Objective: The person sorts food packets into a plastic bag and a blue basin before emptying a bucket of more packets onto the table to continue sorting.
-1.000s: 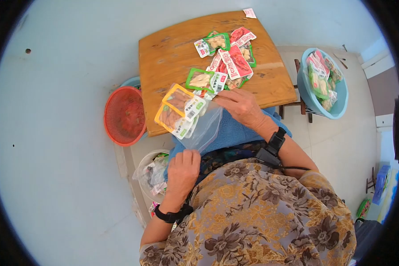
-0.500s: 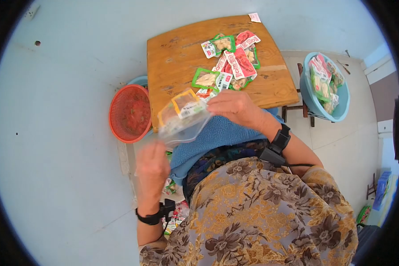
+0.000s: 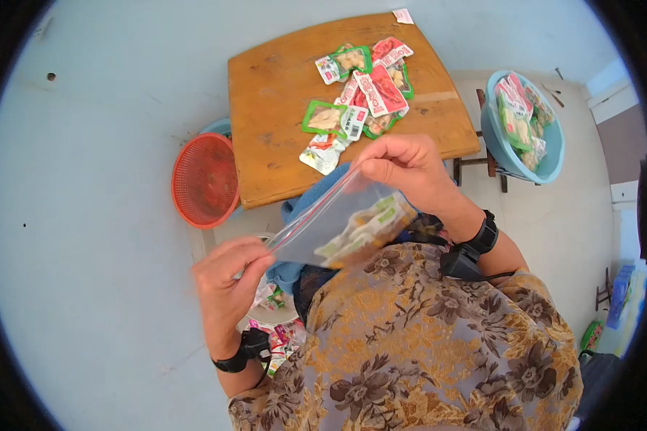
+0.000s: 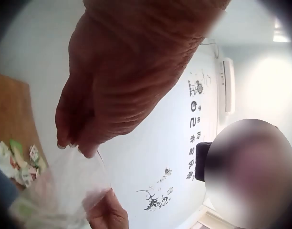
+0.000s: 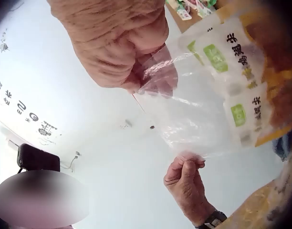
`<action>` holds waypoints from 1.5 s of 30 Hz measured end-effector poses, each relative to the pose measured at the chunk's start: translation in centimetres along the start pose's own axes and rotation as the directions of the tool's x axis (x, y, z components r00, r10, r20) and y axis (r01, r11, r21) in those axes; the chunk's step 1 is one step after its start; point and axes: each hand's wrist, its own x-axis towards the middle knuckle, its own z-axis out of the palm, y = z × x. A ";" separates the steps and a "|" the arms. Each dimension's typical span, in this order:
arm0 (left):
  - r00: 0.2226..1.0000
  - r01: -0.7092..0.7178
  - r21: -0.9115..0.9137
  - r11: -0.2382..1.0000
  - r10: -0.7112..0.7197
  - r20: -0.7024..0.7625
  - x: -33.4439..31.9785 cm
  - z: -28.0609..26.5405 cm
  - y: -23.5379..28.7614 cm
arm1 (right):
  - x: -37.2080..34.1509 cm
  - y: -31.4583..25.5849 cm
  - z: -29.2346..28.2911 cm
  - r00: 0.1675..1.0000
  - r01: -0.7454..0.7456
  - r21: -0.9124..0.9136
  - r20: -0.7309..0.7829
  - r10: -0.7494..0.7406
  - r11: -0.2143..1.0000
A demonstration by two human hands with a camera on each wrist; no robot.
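Left hand (image 3: pixel 225 284) and right hand (image 3: pixel 415 171), flanking frame centre, are pinching closed on both rim ends of the clear plastic zip bag (image 3: pixel 315 235); stretching it taut should ease sealing.

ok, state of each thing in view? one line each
Left hand: pinching one end of the bag's top edge
Right hand: pinching the other end
Clear bag: held up, packets inside; sealed or not, can't tell
Yellow-edged packets: inside the bag
Table packets: loose, partly overlapping
Blue basin: uncovered, holding packets
Red basket: uncovered, beside the table
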 end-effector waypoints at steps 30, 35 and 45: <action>0.989 -0.025 -0.023 0.999 0.028 0.148 5.3 4.9 2.5 | -3.7 1.0 -1.0 0.971 -0.137 0.121 -0.182 0.158 0.983; 0.980 -0.017 -0.083 0.996 0.033 0.197 6.1 7.1 2.8 | -4.1 0.7 -1.3 0.971 -0.148 0.128 -0.169 0.169 0.981; 0.986 -0.031 -0.157 0.987 0.056 0.160 5.8 7.4 3.7 | -4.6 0.4 -1.8 0.965 -0.208 0.106 -0.138 0.222 0.972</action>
